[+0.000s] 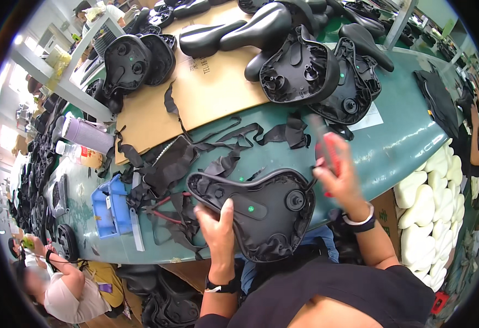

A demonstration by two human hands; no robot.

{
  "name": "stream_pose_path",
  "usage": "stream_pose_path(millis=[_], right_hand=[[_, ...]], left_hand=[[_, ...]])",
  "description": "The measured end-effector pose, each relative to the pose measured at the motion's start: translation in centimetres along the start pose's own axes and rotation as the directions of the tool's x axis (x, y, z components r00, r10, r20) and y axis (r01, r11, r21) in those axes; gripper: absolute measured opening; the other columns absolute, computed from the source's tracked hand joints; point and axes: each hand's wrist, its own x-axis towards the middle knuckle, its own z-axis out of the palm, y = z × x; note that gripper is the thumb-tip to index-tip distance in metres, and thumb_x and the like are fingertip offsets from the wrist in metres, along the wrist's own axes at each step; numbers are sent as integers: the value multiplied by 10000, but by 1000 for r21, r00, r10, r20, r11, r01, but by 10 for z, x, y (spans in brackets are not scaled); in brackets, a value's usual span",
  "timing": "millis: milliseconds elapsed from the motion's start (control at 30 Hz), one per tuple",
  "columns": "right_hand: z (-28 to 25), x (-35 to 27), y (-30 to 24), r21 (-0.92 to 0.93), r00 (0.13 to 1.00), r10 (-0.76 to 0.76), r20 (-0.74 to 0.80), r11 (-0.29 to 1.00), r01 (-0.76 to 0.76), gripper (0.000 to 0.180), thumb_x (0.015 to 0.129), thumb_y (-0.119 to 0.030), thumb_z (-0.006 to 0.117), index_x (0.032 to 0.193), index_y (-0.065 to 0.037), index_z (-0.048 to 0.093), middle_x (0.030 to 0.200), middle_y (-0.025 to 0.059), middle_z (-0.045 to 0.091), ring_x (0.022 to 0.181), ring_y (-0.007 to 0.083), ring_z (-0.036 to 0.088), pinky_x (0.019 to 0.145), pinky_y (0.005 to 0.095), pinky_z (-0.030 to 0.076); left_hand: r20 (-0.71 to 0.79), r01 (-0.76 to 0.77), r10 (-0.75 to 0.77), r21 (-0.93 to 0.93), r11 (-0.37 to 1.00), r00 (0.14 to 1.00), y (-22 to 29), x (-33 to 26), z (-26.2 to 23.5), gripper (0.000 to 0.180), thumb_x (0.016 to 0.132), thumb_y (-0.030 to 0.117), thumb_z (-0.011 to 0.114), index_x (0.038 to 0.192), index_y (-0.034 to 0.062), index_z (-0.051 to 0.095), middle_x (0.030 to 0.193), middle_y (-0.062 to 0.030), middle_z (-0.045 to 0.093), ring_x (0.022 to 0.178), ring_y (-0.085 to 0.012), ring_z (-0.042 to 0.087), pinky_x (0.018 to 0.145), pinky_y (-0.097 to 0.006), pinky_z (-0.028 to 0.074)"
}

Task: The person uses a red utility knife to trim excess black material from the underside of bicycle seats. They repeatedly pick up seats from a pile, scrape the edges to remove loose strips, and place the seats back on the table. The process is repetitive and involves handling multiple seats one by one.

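Observation:
A black bicycle saddle lies upside down at the table's near edge, its hollow underside facing up with a round socket and a small green sticker. My left hand grips its narrow end, thumb on the inside. Motion smears my right hand, which is closed around a red-handled tool above the saddle's right side. The tool's grey end points away from me and is too blurred to tell its kind. Near those fingers, a thin dark strip seems to rise from the saddle's edge.
Several finished-looking saddles crowd the cardboard sheet and table beyond. Black fabric scraps spread left of centre, by red-handled pliers and a blue bin. A lilac flask stands left; white foam pads pile at right.

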Motion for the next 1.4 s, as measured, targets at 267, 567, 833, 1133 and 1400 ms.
stream_pose_path(millis=[267,567,833,1133,1400], right_hand=[[9,-31,-35,-20,954,-55,294,998,64,672,847,-72,677,1432,-69,346,1192,124,581,936,200,631,825,334,513],[-46,-45,-12,-686,858,-110,502,554,473,532,840,-55,609,1352,-170,518,752,100,576,614,281,604,490,376,473],[-22,-100,-37,-830,953,99,285,523,194,543,844,-108,605,1374,-165,496,615,135,545,480,333,567,419,449,420],[-9,-36,-32,-853,936,-77,342,392,344,512,838,-99,554,1347,-126,512,574,100,542,454,299,551,430,426,388],[-30,18,-32,-846,888,-23,460,294,446,460,873,-137,569,1321,-239,551,567,76,543,456,278,551,436,416,399]], left_hand=[[800,-870,361,380,313,480,47,10,64,321,758,223,747,1010,69,621,955,-91,612,921,-277,554,797,-391,397],[695,-676,369,229,700,617,9,44,76,215,869,236,633,751,57,633,611,-67,545,614,-210,485,644,-341,349],[476,256,258,-769,586,841,22,52,54,319,954,205,567,674,123,438,576,38,437,636,-138,506,564,-216,375],[550,-896,718,366,252,427,28,98,93,264,712,122,728,580,48,512,625,-63,465,696,-259,468,659,-382,366],[541,106,-46,-81,991,840,24,110,76,461,1004,389,474,1037,-32,657,1167,-94,642,1227,-191,445,1036,-334,312]])
